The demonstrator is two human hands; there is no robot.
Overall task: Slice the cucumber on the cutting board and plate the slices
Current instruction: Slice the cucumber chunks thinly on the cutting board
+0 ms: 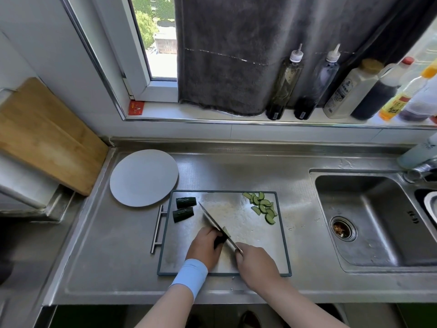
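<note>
Head view: I'm mid-slicing. My right hand (256, 265) wraps the knife (212, 221) handle; my left hand (205, 247) curls over a cucumber piece (218, 240), tight against the blade. Two chunks (186, 201) wait beyond my left hand, slices (262, 207) beyond my right. Next: steady downward cuts, fingertips tucked.

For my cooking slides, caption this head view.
Left hand holds a cucumber piece under the knife gripped by the right hand, slices heaped on the cutting board.

The steel counter (106, 256) bears a round grey plate (143, 177) just beside the metal cutting board (236, 209).
</note>
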